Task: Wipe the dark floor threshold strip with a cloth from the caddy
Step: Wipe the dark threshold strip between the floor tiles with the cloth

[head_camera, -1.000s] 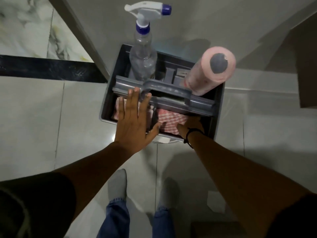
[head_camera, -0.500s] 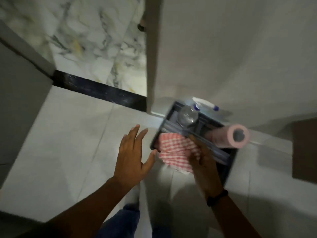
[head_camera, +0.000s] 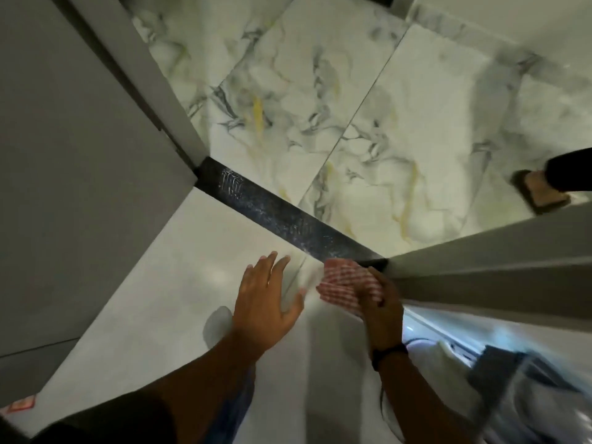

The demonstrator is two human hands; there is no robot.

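- The dark threshold strip is my landmark: a long, narrow band on the floor, running on a diagonal from the door frame at its upper-left end down to the door edge at its lower-right end. Pale scuffs and dusty specks show along its face.
- Beyond the strip lies veined marble tile; on my side of it lies plain pale tile.
- The caddy sits well back from the strip, low to the right behind the door edge, and too blurred for me to read its contents.
- My right hand is the nearer one: it is closed around the red checked cloth, whose front corner reaches just beside the strip's lower-right end. I cannot tell whether cloth and strip touch yet.
- My left hand is spread, fingers apart, gripping nothing, over the pale tile just short of the strip's middle.
- I judge the cloth is fetched and the wipe itself not begun.
- From the cloth, nearly all of the strip stretches away up and to the left, so I would press down at the door-edge end and stroke along the long axis toward the frame, not across it.
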